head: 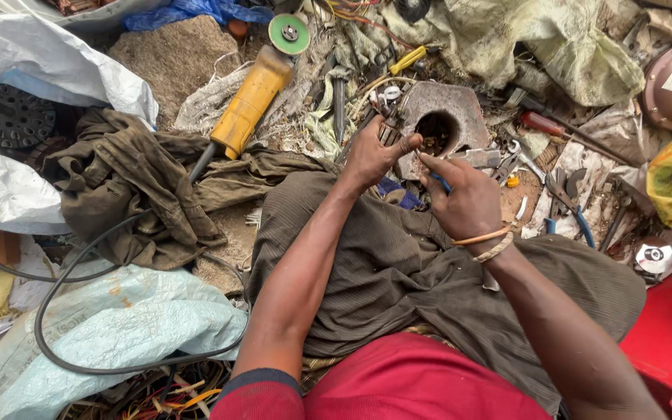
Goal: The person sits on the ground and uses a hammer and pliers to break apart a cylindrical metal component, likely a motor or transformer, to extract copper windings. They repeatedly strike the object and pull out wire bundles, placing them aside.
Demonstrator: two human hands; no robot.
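— Two hands meet over the lap. What do they hold?

— The left hand (373, 155) is clenched around the rim of a housing (439, 124), thumb stretched across toward the bore. The right hand (464, 198) grips a blue-handled tool (440, 182), its tip aimed up at the same opening.

— Which way does the housing point?

— Its round bore faces up toward the camera, tilted slightly to the person; I cannot tell its long axis. It sits just beyond the knees, resting among scrap.

— How does it look?

— Grey, dull, rusty metal, blocky outside, with a dark hole holding brownish windings.

— And around it?

— A yellow grinder (252, 101) lies to the left, disc pointing away, its black cable (64, 288) looping across sacks. Pliers (568, 204) and a red screwdriver (547, 124) lie to the right.
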